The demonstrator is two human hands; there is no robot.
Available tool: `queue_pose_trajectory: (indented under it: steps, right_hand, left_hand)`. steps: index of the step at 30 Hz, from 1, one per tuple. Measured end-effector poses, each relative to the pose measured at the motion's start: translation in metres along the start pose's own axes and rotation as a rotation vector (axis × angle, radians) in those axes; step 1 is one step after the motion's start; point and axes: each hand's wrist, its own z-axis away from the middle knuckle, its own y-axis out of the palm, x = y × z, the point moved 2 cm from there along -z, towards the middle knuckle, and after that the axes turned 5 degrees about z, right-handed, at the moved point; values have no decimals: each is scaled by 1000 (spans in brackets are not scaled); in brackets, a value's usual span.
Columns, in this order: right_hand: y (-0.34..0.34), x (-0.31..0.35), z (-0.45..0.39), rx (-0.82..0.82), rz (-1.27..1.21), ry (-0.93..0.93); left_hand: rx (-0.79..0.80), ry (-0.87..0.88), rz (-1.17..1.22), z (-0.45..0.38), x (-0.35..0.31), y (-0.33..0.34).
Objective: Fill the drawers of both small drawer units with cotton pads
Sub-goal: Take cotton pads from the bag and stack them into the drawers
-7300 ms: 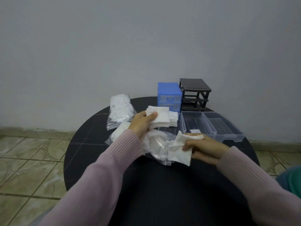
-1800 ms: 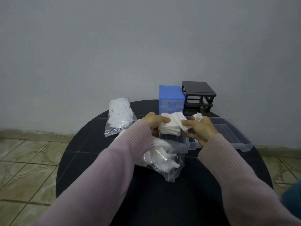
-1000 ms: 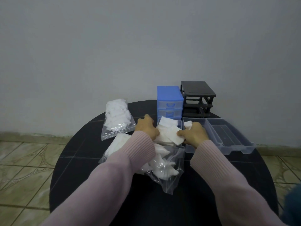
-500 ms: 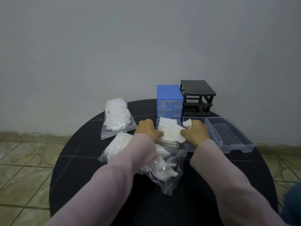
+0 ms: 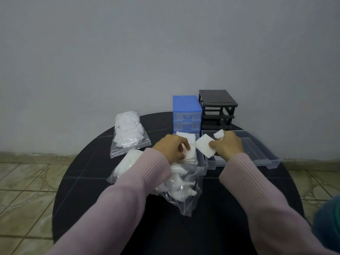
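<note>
Both hands, left (image 5: pixel 172 149) and right (image 5: pixel 227 147), reach forward with curled fingers.

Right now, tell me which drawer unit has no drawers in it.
The black drawer unit, right of the blue drawer unit: its frame stands empty, the blue one holds two.
</note>
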Motion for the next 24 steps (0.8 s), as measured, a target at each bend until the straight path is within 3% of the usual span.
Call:
queue_pose_trajectory:
  steps: [6,14,20,24]
  right_hand:
    - [-1,-3,-2,5,6,2]
    - [-6,-8,-5,-25,11,21]
    - [-1,-8,-6,-6,-34,25]
    - [-6,-2,-14,-9,-97,-25]
  left_hand:
    - [3,-14,-73,-3,-3,2]
    - [-180,20,146,3,5,-15]
    - [-5,25,137,4,2,-9]
    - [-107,31,175,4,5,-15]
